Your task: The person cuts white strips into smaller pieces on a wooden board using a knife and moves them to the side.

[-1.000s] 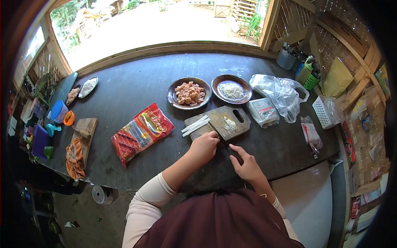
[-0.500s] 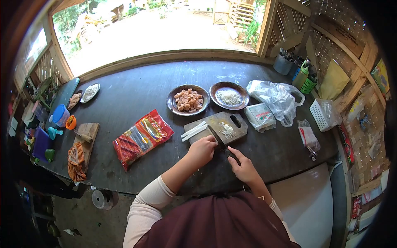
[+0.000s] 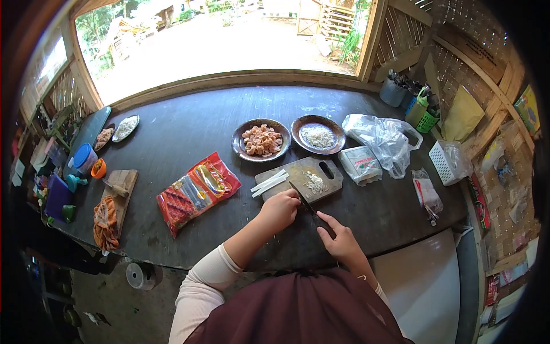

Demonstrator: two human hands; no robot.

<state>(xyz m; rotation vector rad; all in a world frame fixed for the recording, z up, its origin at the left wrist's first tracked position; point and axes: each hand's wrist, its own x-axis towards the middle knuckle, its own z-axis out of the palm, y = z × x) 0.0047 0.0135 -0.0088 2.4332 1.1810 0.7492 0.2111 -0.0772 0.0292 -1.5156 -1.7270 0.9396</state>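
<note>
A knife (image 3: 302,196) with a dark blade is gripped in my right hand (image 3: 342,241), its blade slanting up and left over the near edge of the wooden cutting board (image 3: 301,166). Close to the blade, my left hand (image 3: 281,207) has its fingers curled at the board's front edge; what they pinch is hidden. Long white strips (image 3: 270,183) lie on the board's left side, just beyond my left hand. A small heap of finely cut white pieces (image 3: 315,183) sits to the right of the blade.
Behind the board stand a plate of diced meat (image 3: 262,141) and a plate of white shreds (image 3: 318,136). A red packet (image 3: 197,194) lies to the left. Plastic bags (image 3: 385,140) and a white basket (image 3: 448,162) are to the right. A small wooden board (image 3: 127,182) holds an orange cloth (image 3: 105,222).
My right hand and the knife have shifted slightly toward my body. My left hand stays almost where it was.
</note>
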